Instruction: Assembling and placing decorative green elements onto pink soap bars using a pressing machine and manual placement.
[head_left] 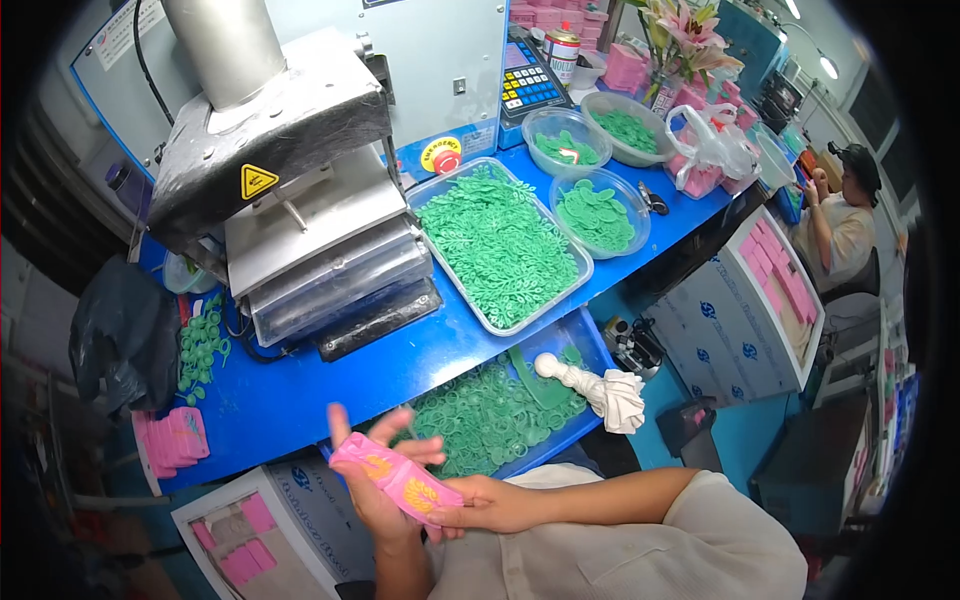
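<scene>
Between your two hands, at the front of your shirt, was a pink slab (395,478) with yellow leaf-like shapes. Your left hand (375,505) lay against it, fingers splayed wide; your right hand (495,504) gripped its right end. Just beyond sat a blue bin (595,345) of green pieces, a white knobbed object (600,392) over its right rim. Farther off, a clear tray (586,269) heaped with green shapes stood beside the metal press (310,225).
</scene>
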